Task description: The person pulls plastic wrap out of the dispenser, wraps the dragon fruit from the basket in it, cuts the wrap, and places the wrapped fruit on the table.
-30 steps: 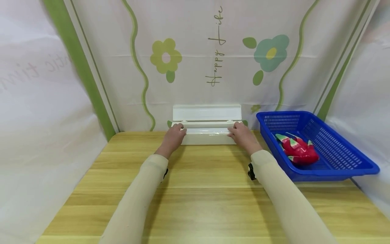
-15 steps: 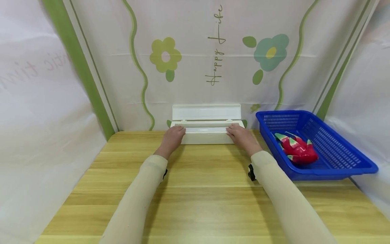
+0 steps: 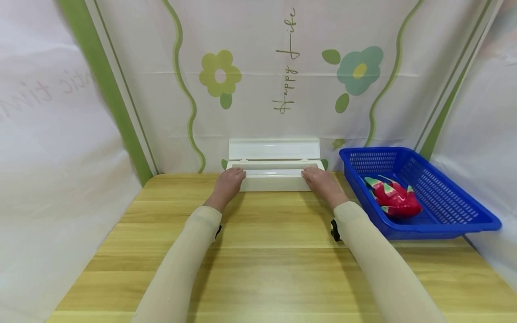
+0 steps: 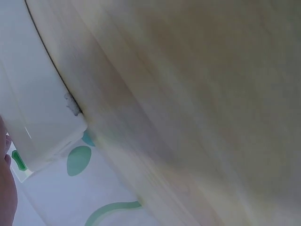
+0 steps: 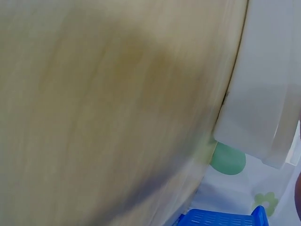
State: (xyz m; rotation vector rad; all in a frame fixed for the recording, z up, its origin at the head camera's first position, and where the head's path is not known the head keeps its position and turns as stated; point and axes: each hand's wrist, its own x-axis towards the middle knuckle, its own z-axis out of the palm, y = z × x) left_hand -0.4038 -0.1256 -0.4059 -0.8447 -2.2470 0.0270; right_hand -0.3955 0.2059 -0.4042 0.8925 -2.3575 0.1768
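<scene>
A long white cling film dispenser [image 3: 276, 183] stands at the back of the table, its lid [image 3: 274, 149] raised against the curtain. My left hand [image 3: 229, 181] rests on the left end of its top, fingers laid over the front edge. At the other end, my right hand [image 3: 319, 180] lies the same way on the top. A pale strip shows in the opening between the hands; what lies under the fingers is hidden. In the left wrist view a small green part [image 4: 19, 160] shows on the dispenser's end. Both wrist views show only a sliver of each hand.
A blue plastic basket [image 3: 444, 231] stands on the right of the wooden table [image 3: 278, 264], holding a red dragon fruit [image 3: 397, 197] with green tips. A white curtain [image 3: 262, 121] with printed flowers hangs behind the dispenser and on both sides.
One second ago the fingertips pinched at the dispenser's top, with shiny clear film over its front. Now the fingers lie flatter on the ends, and the film is not seen over the front.
</scene>
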